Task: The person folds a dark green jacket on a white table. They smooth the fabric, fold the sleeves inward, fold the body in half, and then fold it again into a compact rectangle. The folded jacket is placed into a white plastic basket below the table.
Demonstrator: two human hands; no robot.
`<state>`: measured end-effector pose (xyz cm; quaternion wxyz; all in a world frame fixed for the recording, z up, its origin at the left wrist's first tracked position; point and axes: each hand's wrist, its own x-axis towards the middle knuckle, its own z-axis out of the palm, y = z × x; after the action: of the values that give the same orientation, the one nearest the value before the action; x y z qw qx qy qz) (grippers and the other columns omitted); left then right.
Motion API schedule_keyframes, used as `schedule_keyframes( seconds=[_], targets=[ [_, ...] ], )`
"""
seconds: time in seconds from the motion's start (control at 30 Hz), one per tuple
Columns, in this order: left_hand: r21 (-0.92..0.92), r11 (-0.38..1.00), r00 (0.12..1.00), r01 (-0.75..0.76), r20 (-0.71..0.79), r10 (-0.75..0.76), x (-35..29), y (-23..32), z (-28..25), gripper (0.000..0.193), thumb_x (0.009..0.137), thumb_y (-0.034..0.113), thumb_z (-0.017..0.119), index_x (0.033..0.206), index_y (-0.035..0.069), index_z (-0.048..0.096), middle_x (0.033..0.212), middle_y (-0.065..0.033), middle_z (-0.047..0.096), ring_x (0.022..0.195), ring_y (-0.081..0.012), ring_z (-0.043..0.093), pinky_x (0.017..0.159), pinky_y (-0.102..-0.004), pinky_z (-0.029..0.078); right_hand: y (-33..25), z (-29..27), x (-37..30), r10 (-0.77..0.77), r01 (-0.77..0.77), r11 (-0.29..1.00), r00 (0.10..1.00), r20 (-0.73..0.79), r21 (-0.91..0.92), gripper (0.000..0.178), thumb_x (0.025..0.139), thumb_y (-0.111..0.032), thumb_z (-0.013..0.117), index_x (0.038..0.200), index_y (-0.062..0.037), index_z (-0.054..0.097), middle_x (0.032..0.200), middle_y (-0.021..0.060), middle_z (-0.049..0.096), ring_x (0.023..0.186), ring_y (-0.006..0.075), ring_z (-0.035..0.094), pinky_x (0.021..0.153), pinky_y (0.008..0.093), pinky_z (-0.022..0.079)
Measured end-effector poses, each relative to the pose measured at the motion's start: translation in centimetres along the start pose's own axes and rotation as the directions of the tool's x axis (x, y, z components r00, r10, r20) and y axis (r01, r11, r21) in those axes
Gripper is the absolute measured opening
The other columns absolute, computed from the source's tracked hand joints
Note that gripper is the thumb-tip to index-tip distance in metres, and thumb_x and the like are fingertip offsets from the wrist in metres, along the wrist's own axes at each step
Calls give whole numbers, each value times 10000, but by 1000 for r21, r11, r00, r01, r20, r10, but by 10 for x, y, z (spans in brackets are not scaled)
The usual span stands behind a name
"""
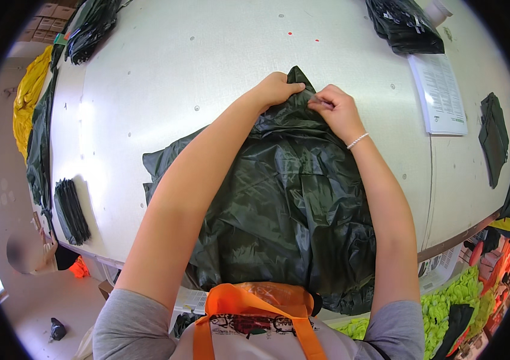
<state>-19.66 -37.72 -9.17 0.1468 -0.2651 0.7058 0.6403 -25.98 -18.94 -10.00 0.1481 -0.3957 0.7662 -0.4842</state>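
A shiny dark green garment (291, 198), thin and wrinkled like rainwear, is spread over the near middle of the table and hangs over its front edge toward me. At its far end, my left hand (274, 90) is closed on the gathered fabric, and a pointed flap stands up beyond the thumb. Just to the right, my right hand (337, 113) pinches at the fabric's edge. Something small and pale shows by its fingertips, too blurred to name. A bracelet is on the right wrist.
The white table (165, 66) carries dark folded bundles at far left (92, 30), near left (72, 211), far right (405, 27) and right (493, 139). Printed sheets (439, 96) lie at right. Yellow fabric (29, 99) hangs beyond the left edge. Bright yellow-green garments (453, 306) fill the lower right. Another person (33, 253) is at left.
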Motion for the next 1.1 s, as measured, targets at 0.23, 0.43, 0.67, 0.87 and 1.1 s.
schedule_keyframes(
  seconds=[0.23,0.43,0.67,0.87,1.1],
  targets=[
    [12,999,1000,31,-5,-31,-24,25,3,324,682,180,803,894,-31,679,826,-118,681,711,-189,647,689,-279,525,53,-79,-18,254,-446,852,809,-530,-272,313,829,-192,683,1060,9,619,732,65,621,682,132,554,668,274,469],
    [87,982,983,-169,-58,174,-68,43,10,236,693,85,745,892,-21,676,830,-94,680,730,-164,633,714,-278,512,-25,-55,-43,383,-366,921,914,-134,134,303,923,-272,579,1032,10,561,728,39,542,667,116,498,635,261,435],
    [206,930,951,-304,-2,311,-104,48,27,313,706,89,746,1010,31,697,823,-54,665,755,-129,605,732,-253,480,-64,-28,-90,407,-347,878,904,-133,329,245,950,-228,540,990,13,562,782,28,572,705,97,505,661,246,433],
    [461,819,909,-342,-59,413,-119,38,40,197,701,88,760,884,33,714,815,-60,679,734,-126,611,689,-260,478,-88,-10,-116,524,-385,758,840,-140,527,220,949,-210,550,954,8,574,739,-10,546,642,55,452,606,202,401],
    [519,688,683,-507,-246,688,-139,25,56,149,701,30,771,830,53,700,802,-40,694,697,-120,620,668,-246,493,-107,0,-117,462,-314,814,860,-217,489,205,921,-187,595,932,16,571,724,4,568,620,53,456,572,208,400]
  ],
)
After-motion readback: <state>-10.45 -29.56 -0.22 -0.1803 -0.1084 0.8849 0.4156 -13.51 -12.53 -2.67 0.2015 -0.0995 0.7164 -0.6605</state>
